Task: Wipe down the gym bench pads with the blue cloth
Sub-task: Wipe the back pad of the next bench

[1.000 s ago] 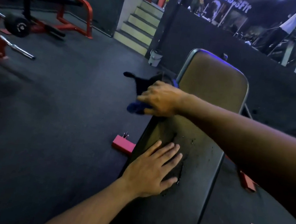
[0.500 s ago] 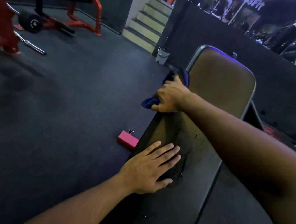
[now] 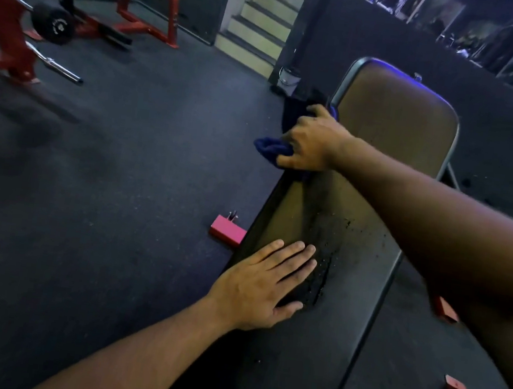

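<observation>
right hand [image 3: 312, 143]: we grip the bunched blue cloth [image 3: 269, 151] at the far left edge of the surface [image 3: 355, 272], dark folds spilling past our fingers | left hand [image 3: 264, 285]: we rest it flat, fingers straight, beside crumbly worn padding

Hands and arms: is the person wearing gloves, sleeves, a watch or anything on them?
No. The left hand and the right hand are both bare, with no gloves, and I see no rings. Both forearms are bare as far as the picture shows: no sleeves, no watch, no wristband. The upper arms are out of view, so I cannot tell what shirt is worn.
</observation>
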Demonstrator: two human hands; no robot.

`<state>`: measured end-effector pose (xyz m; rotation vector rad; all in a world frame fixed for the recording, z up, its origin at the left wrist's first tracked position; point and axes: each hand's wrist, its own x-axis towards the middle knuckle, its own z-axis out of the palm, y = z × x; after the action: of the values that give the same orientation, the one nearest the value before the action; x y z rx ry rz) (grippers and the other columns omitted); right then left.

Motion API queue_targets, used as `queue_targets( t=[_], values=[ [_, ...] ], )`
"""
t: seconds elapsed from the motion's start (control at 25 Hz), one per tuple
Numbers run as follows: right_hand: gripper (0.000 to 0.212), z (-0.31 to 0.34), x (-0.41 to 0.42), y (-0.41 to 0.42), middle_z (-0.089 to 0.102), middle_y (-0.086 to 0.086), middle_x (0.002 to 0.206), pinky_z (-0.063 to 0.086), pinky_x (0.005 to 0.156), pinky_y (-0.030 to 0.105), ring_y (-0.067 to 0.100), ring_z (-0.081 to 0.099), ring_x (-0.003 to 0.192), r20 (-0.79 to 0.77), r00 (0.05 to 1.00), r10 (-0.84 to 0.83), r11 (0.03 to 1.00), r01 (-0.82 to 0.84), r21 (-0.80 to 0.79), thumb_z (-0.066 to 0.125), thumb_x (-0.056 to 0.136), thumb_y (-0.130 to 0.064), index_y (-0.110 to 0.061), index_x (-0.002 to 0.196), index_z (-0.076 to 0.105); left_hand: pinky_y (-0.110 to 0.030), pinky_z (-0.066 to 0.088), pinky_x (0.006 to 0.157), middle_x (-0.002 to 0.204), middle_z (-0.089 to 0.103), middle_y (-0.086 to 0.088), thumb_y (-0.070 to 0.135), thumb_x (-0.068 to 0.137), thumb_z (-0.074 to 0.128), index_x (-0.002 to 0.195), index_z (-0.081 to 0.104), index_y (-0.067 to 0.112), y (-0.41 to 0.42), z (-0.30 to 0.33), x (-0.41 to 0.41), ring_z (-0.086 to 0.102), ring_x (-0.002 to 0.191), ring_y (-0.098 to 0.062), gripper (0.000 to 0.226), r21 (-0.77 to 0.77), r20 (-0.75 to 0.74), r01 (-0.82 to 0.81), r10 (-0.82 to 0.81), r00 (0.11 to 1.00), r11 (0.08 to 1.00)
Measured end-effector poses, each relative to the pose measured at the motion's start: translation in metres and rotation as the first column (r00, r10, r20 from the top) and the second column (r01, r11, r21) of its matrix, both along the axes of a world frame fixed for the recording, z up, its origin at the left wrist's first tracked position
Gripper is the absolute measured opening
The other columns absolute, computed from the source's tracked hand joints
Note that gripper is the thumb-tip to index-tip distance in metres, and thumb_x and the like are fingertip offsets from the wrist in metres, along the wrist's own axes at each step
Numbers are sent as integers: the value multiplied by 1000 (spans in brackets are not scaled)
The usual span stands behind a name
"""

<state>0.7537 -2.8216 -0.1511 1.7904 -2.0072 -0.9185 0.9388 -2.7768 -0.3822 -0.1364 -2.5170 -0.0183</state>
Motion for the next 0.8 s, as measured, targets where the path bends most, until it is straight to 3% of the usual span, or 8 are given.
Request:
queue_targets(
  t=[0.12, 0.2, 0.36, 0.44, 0.64, 0.8],
  values=[
    [54, -15, 8, -4, 58, -3, 70, 30, 97, 46, 19, 59, 77, -13, 1000, -15, 999, 15, -51, 32, 93, -66, -24, 86, 65, -42, 19, 128, 170, 22, -9, 52, 105, 41, 161, 30, 12, -1, 0, 0, 14, 158, -22, 69, 2, -11, 8, -8, 1000, 1000],
    [56, -45, 34, 1, 58, -5, 68, 30, 88, 43, 17, 57, 71, 24, 1000, 13, 999, -12, -51, 33, 92, -66, -23, 88, 69, -41, 18, 128, 169, 24, -9, 51, 104, 42, 160, 32, 12, -1, 1, 0, 16, 158, -22, 69, 4, -6, 9, -9, 1000, 1000],
    [54, -94, 73, 24, 66, -1, 77, 37, 85, 41, 22, 61, 75, 77, 984, 160, 986, -164, 37, 33, 91, -64, -24, 94, 70, -41, 19, 128, 166, 30, -9, 52, 104, 42, 160, 32, 12, 0, 1, 0, 19, 157, -23, 70, -5, 14, 1, -1, 1000, 1000],
    [53, -77, 62, 21, 62, -4, 77, 37, 86, 40, 18, 58, 73, 73, 982, 175, 979, -181, 89, 32, 93, -66, -26, 97, 67, -41, 16, 128, 169, 24, -9, 52, 105, 40, 161, 29, 12, 1, -1, 0, 15, 158, -22, 70, -10, 17, -2, 2, 1000, 1000],
    [56, -14, 0, -2, 65, -1, 81, 33, 103, 47, 22, 62, 85, 0, 998, 55, 998, -55, -38, 30, 93, -65, -25, 101, 68, -41, 14, 129, 170, 20, -10, 51, 106, 39, 161, 28, 11, 0, -3, -1, 13, 158, -22, 69, -15, -4, -4, 4, 1000, 1000],
    [55, -39, 11, 0, 55, -6, 64, 32, 83, 40, 17, 56, 65, 59, 994, 93, 994, -90, -56, 30, 88, -68, -26, 87, 67, -40, 14, 129, 169, 23, -10, 48, 106, 40, 160, 31, 11, 0, -4, -3, 16, 158, -22, 67, 15, -27, 39, -39, 999, 999]
  ],
)
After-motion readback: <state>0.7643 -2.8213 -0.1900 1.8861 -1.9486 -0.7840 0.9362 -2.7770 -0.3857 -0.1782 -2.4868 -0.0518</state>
